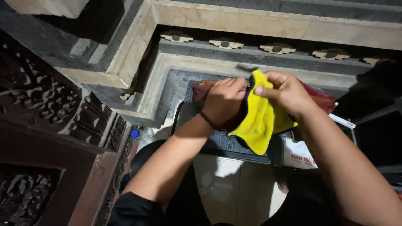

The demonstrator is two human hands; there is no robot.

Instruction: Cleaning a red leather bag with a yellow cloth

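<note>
Stepped stone mouldings (234, 23) in pale and dark grey run across the back of this dim corner, with a row of small carved rosettes (226, 43) set into one ledge. A dark carved wooden panel (46, 104) stands well to the left of the black mat (228, 144), which lies on the floor at the foot of the stonework. Pale floor tiles (234, 188) show just below the mat.

Over the mat, the person works on a reddish-brown leather item (322, 100), most of it hidden behind the hands; I cannot tell exactly what it is. The left hand (224, 98) is closed over its left part, fingers curled down on top, a dark band around the wrist. The right hand (287, 92) pinches a yellow cloth (259, 121) between thumb and fingers, pressing it against the leather item; the loose end of the cloth hangs down over the mat.

Just right of the mat's lower corner lies a white tissue packet (299, 157), and a small blue bottle cap (135, 134) shows to the mat's left, beside the wooden panel.
</note>
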